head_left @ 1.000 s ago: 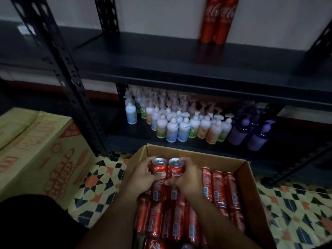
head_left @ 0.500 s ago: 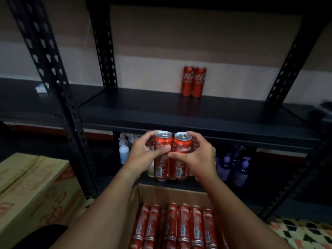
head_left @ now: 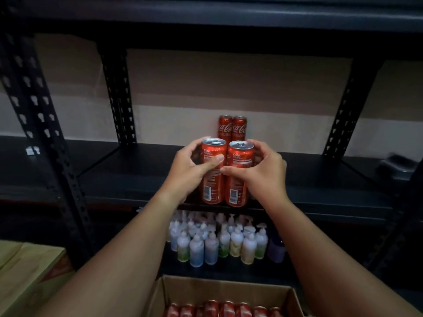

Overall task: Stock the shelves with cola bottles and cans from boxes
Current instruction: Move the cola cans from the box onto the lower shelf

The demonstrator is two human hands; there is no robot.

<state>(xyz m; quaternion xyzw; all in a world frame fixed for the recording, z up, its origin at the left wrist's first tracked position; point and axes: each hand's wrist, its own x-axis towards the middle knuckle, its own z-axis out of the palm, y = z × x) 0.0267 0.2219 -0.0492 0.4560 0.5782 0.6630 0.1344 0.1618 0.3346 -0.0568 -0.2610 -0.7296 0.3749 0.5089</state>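
Observation:
Two tall red cola cans stand upright side by side at the front edge of the dark shelf (head_left: 142, 177). My left hand (head_left: 190, 170) grips the left can (head_left: 213, 154), thumb across its front. My right hand (head_left: 261, 172) grips the right can (head_left: 240, 156). Whether the can bottoms touch the shelf I cannot tell. Behind them, two more cola cans (head_left: 232, 128) stand against the back wall. An open cardboard box (head_left: 229, 288) at the bottom holds several red cans lying in a row.
Black perforated uprights (head_left: 43, 143) frame the shelf bay. On the lower shelf stand several pump bottles (head_left: 215, 243), white and purple. A closed yellow carton (head_left: 25, 268) sits at the lower left. A small white object (head_left: 32, 150) lies on the shelf at far left.
Both hands lifted the two cans out of the box and carried them up and forward to the shelf's front edge. The view rose with them.

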